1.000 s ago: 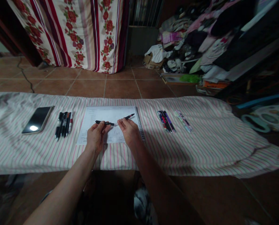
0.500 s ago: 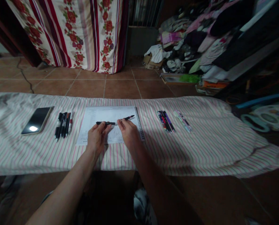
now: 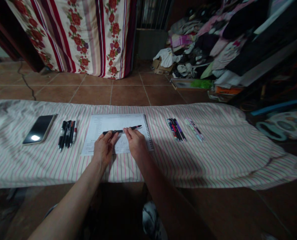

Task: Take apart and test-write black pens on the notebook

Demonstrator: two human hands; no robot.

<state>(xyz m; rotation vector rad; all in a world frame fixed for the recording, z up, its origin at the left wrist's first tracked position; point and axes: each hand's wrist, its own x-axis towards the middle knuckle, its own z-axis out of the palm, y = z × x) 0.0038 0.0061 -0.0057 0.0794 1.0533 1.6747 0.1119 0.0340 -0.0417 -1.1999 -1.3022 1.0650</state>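
Above the notebook (image 3: 118, 120), my left hand (image 3: 104, 146) pinches a slim black pen piece (image 3: 117, 131) between thumb and fingers. A second black pen piece with a pinkish band (image 3: 136, 127) is pinched in my right hand (image 3: 136, 141), its dark tip pointing right. The two pieces lie almost in one line, end to end. My right fingertips cover the spot where they meet, so I cannot tell whether they are joined. Handwritten or drawn marks show on the page under my hands, and the spiral binding runs along its right side.
Left of the notebook are a row of dark pens (image 3: 67, 134) and a phone (image 3: 39, 129). To the right lie several colored pens (image 3: 176, 130) and some pastel pens (image 3: 195, 129). A striped cloth (image 3: 223, 150) covers the surface. Beyond it are a floral curtain (image 3: 93, 36) and piled clothes (image 3: 188, 40).
The gap between the two pen pieces has closed. My right hand has shifted slightly left, and its piece now lies nearly in line with the left one.
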